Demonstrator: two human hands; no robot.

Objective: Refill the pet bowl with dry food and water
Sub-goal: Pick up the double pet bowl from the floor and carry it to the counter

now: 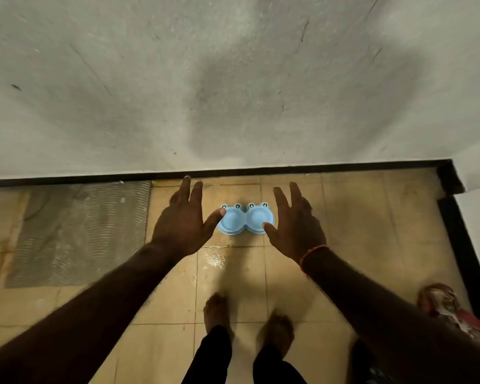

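Note:
A light blue double pet bowl (245, 218) with small frog-eye bumps on its far rim sits on the tan tiled floor close to the wall. Both of its round cups look bare inside. My left hand (182, 221) is stretched out on the bowl's left side, fingers spread, thumb overlapping the left cup's edge in the view. My right hand (294, 221) is spread on the right side, thumb overlapping the right cup's edge. Neither hand holds anything. I cannot tell whether the thumbs touch the bowl or hover above it.
A grey ribbed mat (78, 234) lies on the floor to the left. The pale wall (233, 79) with a black skirting strip rises just behind the bowl. A red patterned thing (455, 314) lies at the right edge. My bare feet (247, 320) stand on wet-looking tiles.

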